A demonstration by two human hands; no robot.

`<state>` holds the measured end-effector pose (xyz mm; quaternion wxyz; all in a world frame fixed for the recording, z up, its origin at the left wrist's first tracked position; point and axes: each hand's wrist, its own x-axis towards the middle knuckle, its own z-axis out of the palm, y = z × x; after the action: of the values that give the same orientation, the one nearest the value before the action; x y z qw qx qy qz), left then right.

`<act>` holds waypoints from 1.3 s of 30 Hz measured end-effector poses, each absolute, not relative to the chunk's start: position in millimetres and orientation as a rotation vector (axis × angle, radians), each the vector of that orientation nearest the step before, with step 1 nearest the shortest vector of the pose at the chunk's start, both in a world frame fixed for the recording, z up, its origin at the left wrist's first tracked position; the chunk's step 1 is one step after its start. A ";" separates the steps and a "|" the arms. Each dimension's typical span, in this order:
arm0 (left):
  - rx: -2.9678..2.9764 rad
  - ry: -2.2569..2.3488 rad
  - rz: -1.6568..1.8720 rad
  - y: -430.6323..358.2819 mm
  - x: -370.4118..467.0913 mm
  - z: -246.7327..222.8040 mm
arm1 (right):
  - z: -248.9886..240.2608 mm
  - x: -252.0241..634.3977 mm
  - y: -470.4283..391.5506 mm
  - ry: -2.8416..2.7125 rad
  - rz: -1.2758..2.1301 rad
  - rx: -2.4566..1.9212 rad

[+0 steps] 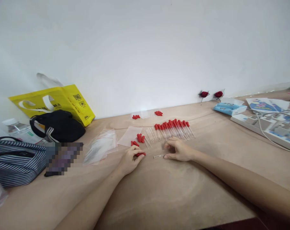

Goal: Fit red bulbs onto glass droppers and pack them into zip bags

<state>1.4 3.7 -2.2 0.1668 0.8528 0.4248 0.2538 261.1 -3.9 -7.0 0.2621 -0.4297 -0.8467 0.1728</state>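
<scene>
My left hand (131, 159) is closed on a red rubber bulb (140, 154), whose end points to the right. Opposite it, my right hand (179, 150) pinches a clear glass dropper tube (158, 156) that lies almost level, its free end toward the left hand. A gap separates tube and bulb. Just beyond the hands, several loose red bulbs (140, 138) lie near bare glass tubes (153, 134). To the right of these is a row of droppers with red bulbs on them (175, 127).
Clear zip bags (101, 147) are piled left of my left hand. Bagged red bulbs (136, 117) lie near the wall. A yellow bag (73, 102), black cap (60, 126) and striped pouch (17, 161) crowd the left. On the right are a tissue pack (229, 108) and power strip (262, 127).
</scene>
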 end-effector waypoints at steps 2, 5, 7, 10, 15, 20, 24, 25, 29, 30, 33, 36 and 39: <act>2.414 1.220 0.729 3.8 1.4 -2.6 | -10.4 255.6 -3.3 -2.298 0.496 -1.159; 2.391 1.227 0.752 1.4 4.6 -2.6 | -17.1 252.4 -3.8 -2.298 0.469 -1.155; 2.380 1.229 0.767 -2.1 9.0 -2.6 | -20.1 252.2 -5.0 -2.276 0.420 -1.158; 2.320 1.226 0.796 -8.2 17.5 -4.6 | -21.6 251.8 -7.8 -2.165 0.440 -1.176; 2.109 1.113 0.816 -12.4 27.7 -11.3 | -23.2 247.3 -15.4 -1.959 0.600 -1.135; 2.137 1.085 0.791 -10.2 28.4 -12.0 | -21.1 239.4 -22.7 -1.945 0.596 -1.112; 2.181 1.088 0.803 -10.4 27.3 -11.0 | -14.4 236.5 -26.6 -2.072 0.649 -1.043; 2.183 1.085 0.810 -10.6 27.2 -11.1 | -13.4 236.4 -27.3 -2.089 0.672 -1.035; 2.181 1.075 0.813 -11.4 27.3 -12.0 | -13.8 236.9 -28.6 -2.106 0.680 -1.042; 2.183 1.076 0.813 -11.6 27.6 -11.8 | -14.6 236.9 -28.7 -2.110 0.671 -1.049; 2.228 1.102 0.811 -12.9 28.3 -9.5 | -15.9 236.8 -29.0 -2.143 0.630 -1.072; 2.336 1.119 0.801 -15.2 28.6 -5.7 | -14.5 237.6 -29.6 -2.213 0.583 -1.051; 2.444 1.066 0.802 -17.6 27.8 -4.9 | -11.5 240.7 -30.5 -2.297 0.488 -1.014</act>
<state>27.8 -17.6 -4.9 0.1778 0.8637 0.3767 0.2836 240.7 -30.5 -11.5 0.2876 -0.3798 -0.8600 0.1828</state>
